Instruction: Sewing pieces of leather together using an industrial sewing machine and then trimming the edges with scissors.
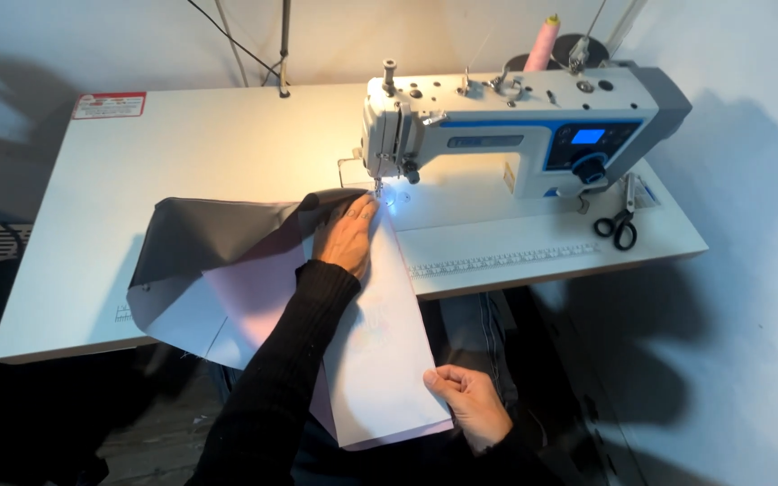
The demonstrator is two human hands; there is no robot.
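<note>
My left hand (pixel 347 236) lies flat on the fabric just in front of the needle of a white and blue sewing machine (pixel 506 126), fingers pointing at the lit presser foot. The fabric is a pale pink and white panel (pixel 375 342) with a grey piece (pixel 209 236) folded out to the left. The panel runs from the needle down over the table's front edge. My right hand (pixel 472 403) pinches its lower right corner near my lap. A black sleeve covers my left arm.
The white sewing table (pixel 200 144) carries black scissors (pixel 619 227) at the right, a red label at the back left, and a ruler strip along the front edge. A pink thread cone (pixel 544 40) stands behind the machine. Walls close in behind and right.
</note>
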